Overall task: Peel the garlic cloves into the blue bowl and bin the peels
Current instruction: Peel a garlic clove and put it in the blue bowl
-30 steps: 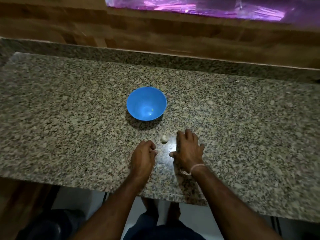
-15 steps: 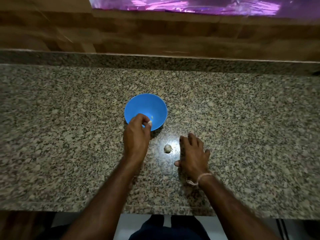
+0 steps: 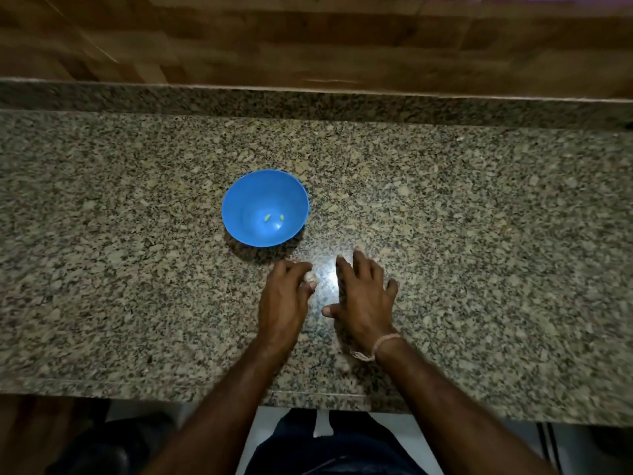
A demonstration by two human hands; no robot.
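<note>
1. Blue bowl (image 3: pixel 241 204) is sitting upright on the granite counter (image 3: pixel 479 234), a little left of centre and just beyond the hands.
2. Two small yellowish peeled cloves (image 3: pixel 267 217) are lying in the bottom of the bowl, side by side with a gap between them.
3. Left hand (image 3: pixel 284 299) is resting knuckles-up on the counter, near the bowl's front side but not touching it. Its fingers are curling in tight, and fingertips and thumb are pinching a pale garlic clove (image 3: pixel 310 276); only a small part of the clove is showing.
4. Right hand (image 3: pixel 366 299) is lying palm-down on the stone just beside the left hand. Its fingers are stretching forward and spreading a little, the thumb is pointing toward the left hand, and it is holding nothing.
5. The two hands are sitting close together without touching, and a bright glare patch (image 3: pixel 329 279) is shining on the counter between them.
6. A pale thread band (image 3: pixel 385 342) is circling the right wrist, with a loose end trailing onto the stone.
7. A wooden wall (image 3: pixel 308 39) is running behind the counter's raised stone back edge.
8. Dark clothing and pale floor are showing below the near edge, blurred.
</note>
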